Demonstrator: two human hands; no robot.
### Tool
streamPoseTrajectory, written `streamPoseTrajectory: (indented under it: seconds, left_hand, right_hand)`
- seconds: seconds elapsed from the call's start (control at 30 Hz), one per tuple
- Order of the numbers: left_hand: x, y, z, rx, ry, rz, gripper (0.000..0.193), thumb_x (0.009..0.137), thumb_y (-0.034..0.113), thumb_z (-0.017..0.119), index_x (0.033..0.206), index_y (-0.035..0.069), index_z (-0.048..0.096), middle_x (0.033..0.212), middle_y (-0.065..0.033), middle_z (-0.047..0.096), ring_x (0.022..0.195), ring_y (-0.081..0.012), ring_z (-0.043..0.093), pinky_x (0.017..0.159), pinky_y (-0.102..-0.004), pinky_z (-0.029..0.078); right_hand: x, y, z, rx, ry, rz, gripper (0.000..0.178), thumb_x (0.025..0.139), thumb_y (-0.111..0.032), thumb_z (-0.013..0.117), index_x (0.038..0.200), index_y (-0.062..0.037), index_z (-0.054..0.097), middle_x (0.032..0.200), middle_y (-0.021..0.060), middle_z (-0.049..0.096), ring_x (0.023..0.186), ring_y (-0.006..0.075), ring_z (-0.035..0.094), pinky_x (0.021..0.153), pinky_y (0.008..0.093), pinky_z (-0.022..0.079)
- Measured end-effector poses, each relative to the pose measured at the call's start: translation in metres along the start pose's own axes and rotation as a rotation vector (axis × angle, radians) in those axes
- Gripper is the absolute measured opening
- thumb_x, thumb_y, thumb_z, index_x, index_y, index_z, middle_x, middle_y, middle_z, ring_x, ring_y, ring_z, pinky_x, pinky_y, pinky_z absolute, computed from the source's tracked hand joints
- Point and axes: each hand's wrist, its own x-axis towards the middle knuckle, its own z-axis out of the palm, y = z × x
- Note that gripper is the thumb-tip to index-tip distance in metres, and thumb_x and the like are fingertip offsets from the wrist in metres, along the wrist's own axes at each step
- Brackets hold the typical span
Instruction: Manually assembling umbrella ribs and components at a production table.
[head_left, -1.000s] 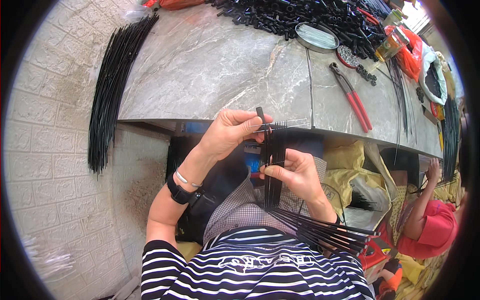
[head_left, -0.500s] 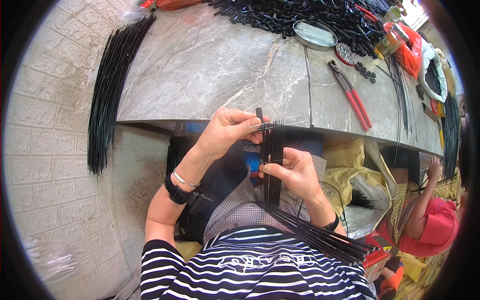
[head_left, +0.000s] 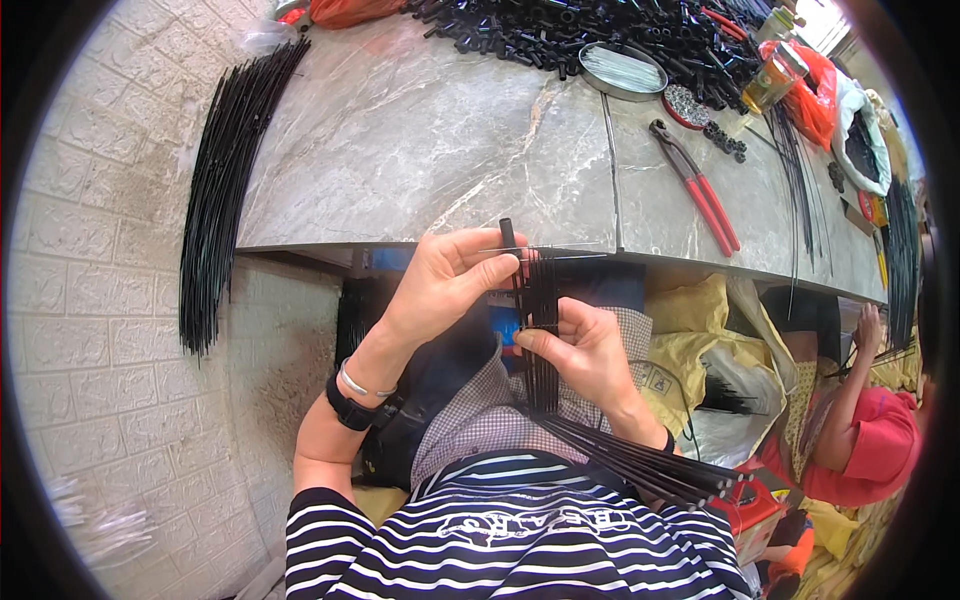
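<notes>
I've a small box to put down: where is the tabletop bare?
Widest: the grey tabletop between the black rod bundle at left and the seam. Smaller: between seam and red-handled pliers. Crowded: the far side, heaped with black tube pieces, and the right end, with loose rods and a red bag.

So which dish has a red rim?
The small dish, right of the bigger dish. It holds grey bits; the bigger one is silvery, with clear sticks.
</notes>
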Motion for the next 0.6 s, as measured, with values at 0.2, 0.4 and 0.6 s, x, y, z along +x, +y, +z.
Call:
streamPoseTrajectory:
  seconds: [0.2,0.4,0.6]
  left_hand:
    - [-0.005,-0.002,0.005,-0.004,0.057,0.073,0.025,0.093,0.007,0.058,0.115,-0.004,0.06,0.105,-0.0135,0.067,0.096,-0.0179,0.065,0.084,-0.0328,0.055]
    - [-0.008,-0.002,0.0,-0.029,-0.025,0.049,0.026,0.094,0.008,0.056,0.117,-0.003,0.058,0.108,-0.011,0.065,0.1,-0.0166,0.063,0.086,-0.0318,0.054]
    - [-0.009,-0.009,-0.001,-0.103,-0.048,0.01,0.026,0.095,0.01,0.056,0.118,-0.002,0.059,0.11,-0.0098,0.064,0.101,-0.0163,0.061,0.089,-0.0324,0.052]
  right_hand:
    - [-0.002,0.003,0.002,0.018,-0.006,-0.023,0.013,0.081,0.001,0.068,0.094,0.0035,0.064,0.08,0.0053,0.068,0.074,0.0087,0.064,0.066,0.0223,0.052]
    - [0.005,-0.001,-0.007,0.099,-0.154,0.066,0.012,0.08,0.001,0.069,0.092,0.0024,0.065,0.08,0.0053,0.068,0.072,0.0094,0.064,0.067,0.023,0.051]
    - [0.003,0.005,-0.005,0.121,-0.154,0.059,0.013,0.08,0.0,0.07,0.092,0.0025,0.065,0.079,0.0053,0.068,0.072,0.0089,0.063,0.067,0.0228,0.051]
